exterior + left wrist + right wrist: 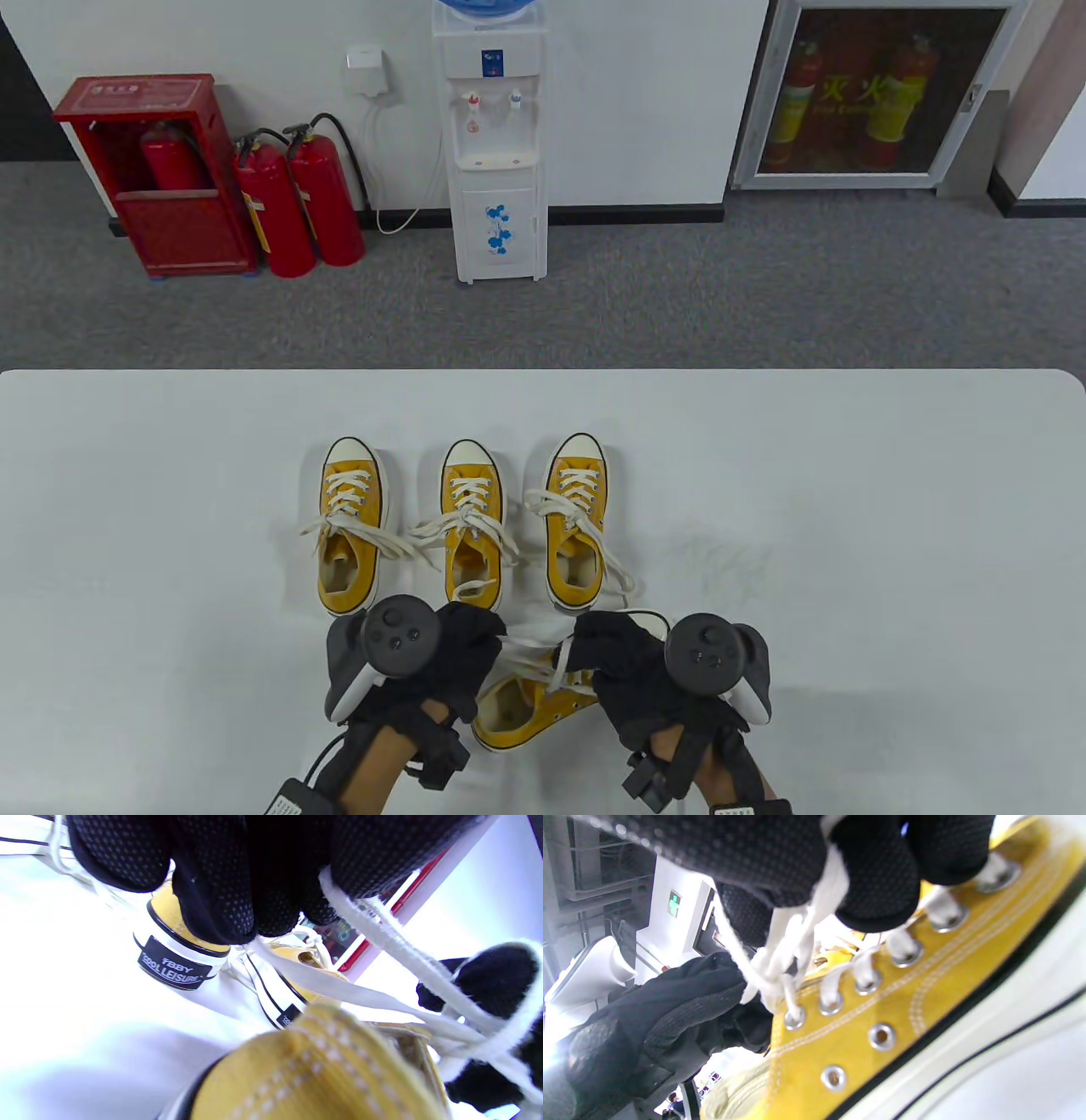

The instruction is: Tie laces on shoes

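Table view: the left hand (462, 649) and right hand (615, 658) each pinch white laces (530, 649) above the near yellow sneaker (526, 709) between them.

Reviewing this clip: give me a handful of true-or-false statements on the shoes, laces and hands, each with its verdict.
1. Three yellow shoes stand in a row on the table. True.
2. The fourth shoe stands upright in that row. False: it lies tilted, nearer the person, between the hands.
3. The left hand pinches a white lace. True.
4. The right hand rests flat on the table. False: its fingers hold lace strands above the shoe's eyelets.
5. The shoes in the row have blue laces. False: they are white.
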Demonstrator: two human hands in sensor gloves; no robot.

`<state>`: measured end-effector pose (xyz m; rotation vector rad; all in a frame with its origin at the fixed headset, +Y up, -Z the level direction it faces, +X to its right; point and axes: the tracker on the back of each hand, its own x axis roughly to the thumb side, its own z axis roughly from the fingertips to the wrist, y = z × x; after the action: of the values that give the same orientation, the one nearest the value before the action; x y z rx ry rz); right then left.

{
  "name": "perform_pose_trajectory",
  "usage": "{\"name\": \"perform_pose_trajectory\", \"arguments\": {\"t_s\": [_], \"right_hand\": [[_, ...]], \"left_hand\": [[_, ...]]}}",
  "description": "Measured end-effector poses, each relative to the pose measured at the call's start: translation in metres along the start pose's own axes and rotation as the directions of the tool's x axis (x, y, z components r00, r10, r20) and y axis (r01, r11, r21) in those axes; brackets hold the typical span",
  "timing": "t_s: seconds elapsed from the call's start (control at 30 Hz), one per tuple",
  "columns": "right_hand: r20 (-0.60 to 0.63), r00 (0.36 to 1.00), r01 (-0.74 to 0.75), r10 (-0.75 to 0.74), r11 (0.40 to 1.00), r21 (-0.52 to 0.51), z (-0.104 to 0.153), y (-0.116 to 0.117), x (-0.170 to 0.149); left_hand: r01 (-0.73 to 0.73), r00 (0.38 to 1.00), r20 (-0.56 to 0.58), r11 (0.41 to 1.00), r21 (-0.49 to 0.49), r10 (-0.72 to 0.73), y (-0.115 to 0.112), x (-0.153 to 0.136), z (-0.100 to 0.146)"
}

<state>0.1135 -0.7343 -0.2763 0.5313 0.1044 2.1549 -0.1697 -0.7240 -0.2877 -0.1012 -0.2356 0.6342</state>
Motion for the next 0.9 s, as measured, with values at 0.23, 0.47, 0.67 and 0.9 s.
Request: {"name": "perform_pose_trajectory", "arguments": {"t_s": [0.23, 0.47, 0.67, 0.9], "right_hand": [[-0.045, 0.998, -0.046, 0.043, 0.996, -0.072, 0.001, -0.015, -0.013], [-0.114, 0.992, -0.073, 0.057, 0.988, -0.138, 0.004, -0.028, -0.022], [-0.173, 0.982, -0.106, 0.078, 0.982, -0.156, 0.005, -0.033, -0.026], [-0.213, 0.973, -0.123, 0.086, 0.979, -0.163, 0.006, -0.036, -0.029]], "left_hand": [[0.173, 0.982, -0.074, 0.985, 0.006, -0.173, 0.012, -0.017, 0.0], [0.148, 0.981, -0.117, 0.986, -0.069, -0.156, 0.011, -0.034, -0.004], [0.131, 0.978, -0.141, 0.98, -0.15, -0.152, 0.007, -0.041, -0.006], [0.122, 0.973, -0.166, 0.967, -0.224, -0.161, 0.004, -0.049, -0.008]]}}
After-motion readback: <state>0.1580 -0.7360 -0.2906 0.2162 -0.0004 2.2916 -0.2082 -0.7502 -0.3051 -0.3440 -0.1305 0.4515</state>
